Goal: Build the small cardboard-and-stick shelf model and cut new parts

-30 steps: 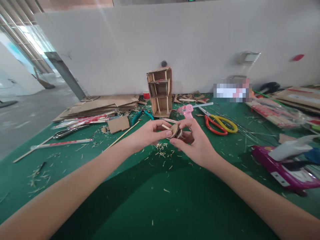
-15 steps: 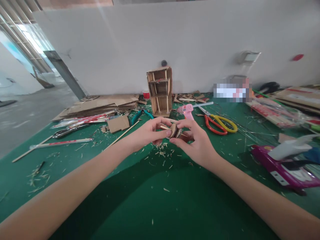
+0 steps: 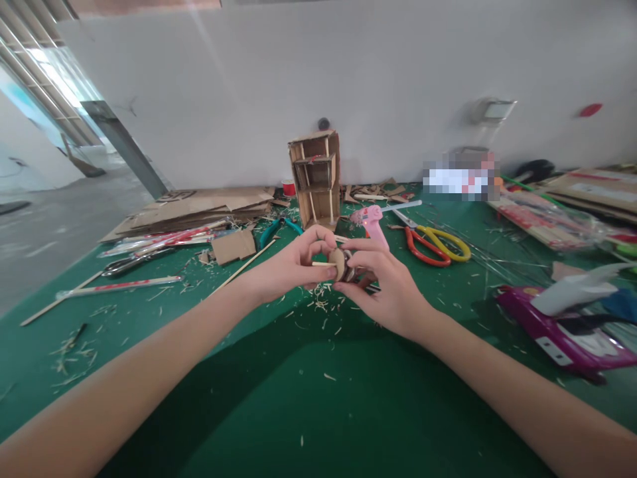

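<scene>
Both hands meet over the green table, around a small round cardboard piece (image 3: 340, 263) with a thin wooden stick through or against it. My left hand (image 3: 304, 260) pinches the piece and stick from the left, thumb below. My right hand (image 3: 384, 277) has its fingers closed on the piece's darker right side, partly hiding it. Just beyond the hands stands an open cardboard box frame (image 3: 317, 179) with shelves and stick posts. A pink glue gun (image 3: 372, 222) lies behind my right hand, and teal-handled pliers (image 3: 271, 232) lie behind my left.
Red-and-yellow-handled scissors (image 3: 432, 244) and a purple tool (image 3: 562, 325) are on the right. Stacked cardboard (image 3: 213, 202), wrapped sticks (image 3: 119, 286) and a cardboard scrap (image 3: 233, 247) lie left. Wood shavings (image 3: 322, 299) litter the table beneath the hands. A white wall (image 3: 279, 79) rises behind.
The round piece has turned so its flat cardboard face shows more, and the stick in it now points left. Both hands have shifted slightly; the view has moved a little.
</scene>
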A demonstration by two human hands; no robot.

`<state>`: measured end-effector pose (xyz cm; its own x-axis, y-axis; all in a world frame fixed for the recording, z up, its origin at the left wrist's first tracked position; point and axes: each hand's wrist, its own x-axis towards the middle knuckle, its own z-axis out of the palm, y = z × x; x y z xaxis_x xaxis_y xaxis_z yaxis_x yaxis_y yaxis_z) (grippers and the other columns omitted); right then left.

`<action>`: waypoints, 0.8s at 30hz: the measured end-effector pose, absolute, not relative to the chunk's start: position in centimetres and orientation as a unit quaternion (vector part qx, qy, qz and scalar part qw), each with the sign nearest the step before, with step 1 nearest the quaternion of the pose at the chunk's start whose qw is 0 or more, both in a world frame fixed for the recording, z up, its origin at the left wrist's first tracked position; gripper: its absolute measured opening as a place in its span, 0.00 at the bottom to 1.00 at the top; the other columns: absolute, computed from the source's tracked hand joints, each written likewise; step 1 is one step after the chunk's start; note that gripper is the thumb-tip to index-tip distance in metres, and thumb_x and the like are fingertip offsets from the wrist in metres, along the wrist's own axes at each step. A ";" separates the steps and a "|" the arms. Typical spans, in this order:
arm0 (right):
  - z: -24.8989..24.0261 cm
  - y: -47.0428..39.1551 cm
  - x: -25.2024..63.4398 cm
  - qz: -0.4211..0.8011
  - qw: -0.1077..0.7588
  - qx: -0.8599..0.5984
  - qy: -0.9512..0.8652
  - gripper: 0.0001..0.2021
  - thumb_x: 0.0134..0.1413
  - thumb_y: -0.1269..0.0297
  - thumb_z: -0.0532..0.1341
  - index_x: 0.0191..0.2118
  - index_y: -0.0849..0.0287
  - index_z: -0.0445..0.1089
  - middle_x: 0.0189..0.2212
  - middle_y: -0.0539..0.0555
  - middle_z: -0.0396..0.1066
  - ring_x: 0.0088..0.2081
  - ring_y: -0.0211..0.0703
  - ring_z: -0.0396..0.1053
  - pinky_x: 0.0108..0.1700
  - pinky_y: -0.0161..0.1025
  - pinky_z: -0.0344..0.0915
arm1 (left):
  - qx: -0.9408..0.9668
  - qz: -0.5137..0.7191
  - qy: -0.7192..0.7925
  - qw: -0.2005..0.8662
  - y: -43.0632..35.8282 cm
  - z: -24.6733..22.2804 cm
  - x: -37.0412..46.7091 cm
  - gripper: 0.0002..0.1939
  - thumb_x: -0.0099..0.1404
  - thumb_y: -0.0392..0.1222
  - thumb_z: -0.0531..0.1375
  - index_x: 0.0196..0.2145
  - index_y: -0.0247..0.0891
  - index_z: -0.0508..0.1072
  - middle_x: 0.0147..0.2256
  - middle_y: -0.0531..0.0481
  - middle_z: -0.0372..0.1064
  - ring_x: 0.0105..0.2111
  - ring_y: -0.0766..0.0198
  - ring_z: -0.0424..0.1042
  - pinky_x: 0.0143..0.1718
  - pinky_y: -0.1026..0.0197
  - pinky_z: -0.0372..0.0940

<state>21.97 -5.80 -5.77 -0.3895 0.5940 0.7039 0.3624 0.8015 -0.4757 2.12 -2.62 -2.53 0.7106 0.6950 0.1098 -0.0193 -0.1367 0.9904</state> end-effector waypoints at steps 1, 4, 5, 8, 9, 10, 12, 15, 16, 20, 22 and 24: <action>-5.8 -5.8 21.9 0.123 0.477 -0.288 -0.821 0.12 0.55 0.67 0.63 0.42 0.52 0.59 0.50 0.56 0.62 0.39 0.40 0.71 0.29 0.36 0.74 | 0.700 0.295 0.231 0.608 -2.6 -2.6 2.1 0.12 0.63 0.39 0.60 0.40 0.43 0.58 0.35 0.56 0.61 0.24 0.75 0.58 0.21 0.68 0.51; -5.9 -5.9 21.8 0.145 0.500 -0.288 -0.804 0.18 0.54 0.68 0.64 0.47 0.51 0.57 0.50 0.56 0.62 0.46 0.45 0.70 0.30 0.36 0.75 | 0.708 0.302 0.233 0.595 -2.5 -2.8 2.0 0.12 0.63 0.38 0.60 0.40 0.42 0.59 0.38 0.55 0.61 0.24 0.75 0.58 0.22 0.67 0.54; -5.9 -5.9 21.7 0.150 0.504 -0.290 -0.800 0.20 0.53 0.68 0.64 0.49 0.51 0.57 0.50 0.57 0.62 0.46 0.45 0.70 0.31 0.37 0.75 | 0.709 0.302 0.243 0.589 -2.5 -2.8 2.0 0.12 0.63 0.39 0.60 0.40 0.42 0.59 0.39 0.54 0.61 0.24 0.76 0.58 0.23 0.67 0.55; -5.9 -5.9 21.7 0.152 0.505 -0.305 -0.793 0.22 0.53 0.69 0.64 0.51 0.51 0.57 0.50 0.57 0.62 0.43 0.44 0.71 0.33 0.38 0.76 | 0.716 0.294 0.286 0.564 -2.4 -2.7 2.1 0.12 0.63 0.42 0.61 0.40 0.40 0.60 0.41 0.51 0.63 0.24 0.75 0.59 0.24 0.67 0.57; -5.9 -5.8 21.7 0.151 0.504 -0.312 -0.791 0.21 0.53 0.68 0.64 0.51 0.51 0.58 0.49 0.57 0.63 0.43 0.44 0.71 0.33 0.38 0.76 | 0.722 0.290 0.301 0.551 -2.4 -2.7 2.1 0.12 0.63 0.42 0.60 0.41 0.40 0.61 0.42 0.49 0.63 0.26 0.74 0.61 0.25 0.67 0.58; -5.9 -5.8 21.7 0.152 0.502 -0.318 -0.790 0.21 0.53 0.67 0.64 0.51 0.52 0.59 0.48 0.57 0.63 0.42 0.44 0.71 0.33 0.39 0.76 | 0.731 0.285 0.315 0.534 -2.3 -2.6 2.1 0.13 0.63 0.43 0.60 0.42 0.39 0.62 0.42 0.48 0.64 0.28 0.72 0.63 0.27 0.66 0.60; -5.9 -5.7 21.8 0.151 0.498 -0.327 -0.789 0.21 0.52 0.67 0.65 0.51 0.52 0.60 0.47 0.56 0.64 0.41 0.43 0.70 0.33 0.39 0.77 | 0.757 0.274 0.329 0.493 -2.1 -2.6 2.0 0.16 0.62 0.44 0.60 0.47 0.39 0.63 0.43 0.46 0.64 0.35 0.67 0.67 0.33 0.64 0.63; -6.0 -5.6 21.9 0.136 0.501 -0.327 -0.790 0.21 0.52 0.68 0.65 0.51 0.52 0.61 0.47 0.56 0.64 0.42 0.43 0.70 0.35 0.39 0.77 | 0.799 0.252 0.326 0.438 -1.7 -2.8 1.8 0.19 0.64 0.47 0.59 0.50 0.40 0.63 0.39 0.47 0.67 0.38 0.63 0.69 0.35 0.62 0.64; -5.9 -5.6 21.9 0.129 0.502 -0.325 -0.791 0.21 0.52 0.68 0.65 0.51 0.52 0.61 0.48 0.56 0.65 0.43 0.44 0.70 0.35 0.40 0.77 | 0.816 0.231 0.330 0.415 -1.5 -2.9 1.7 0.16 0.65 0.48 0.57 0.48 0.40 0.65 0.36 0.48 0.68 0.35 0.64 0.69 0.33 0.62 0.64; -5.7 -5.7 21.9 0.118 0.497 -0.318 -0.799 0.19 0.52 0.68 0.65 0.49 0.53 0.64 0.48 0.57 0.65 0.44 0.45 0.71 0.36 0.41 0.77 | 0.866 0.122 0.457 0.159 -0.7 -3.4 0.8 0.14 0.68 0.47 0.50 0.35 0.38 0.70 0.26 0.48 0.67 0.27 0.61 0.67 0.29 0.59 0.60; -5.6 -5.8 21.9 0.121 0.489 -0.316 -0.804 0.18 0.53 0.68 0.65 0.49 0.54 0.65 0.48 0.57 0.66 0.44 0.45 0.71 0.36 0.41 0.77 | 0.834 0.112 0.539 0.038 -0.1 -3.6 0.2 0.16 0.69 0.47 0.47 0.38 0.38 0.71 0.27 0.45 0.69 0.29 0.56 0.69 0.31 0.55 0.60; -5.6 -5.7 21.9 0.122 0.480 -0.317 -0.809 0.18 0.53 0.68 0.64 0.50 0.55 0.65 0.49 0.58 0.67 0.45 0.45 0.71 0.37 0.41 0.77 | 0.813 0.153 0.557 0.074 0.3 -3.5 -0.1 0.18 0.70 0.48 0.46 0.43 0.38 0.71 0.33 0.43 0.72 0.34 0.54 0.71 0.34 0.53 0.62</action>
<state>21.91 -5.73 -5.58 -0.3379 0.6296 0.6996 0.3946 0.7696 -0.5020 -0.10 0.29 -3.53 0.3318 0.9286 0.1665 0.8833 -0.3677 0.2909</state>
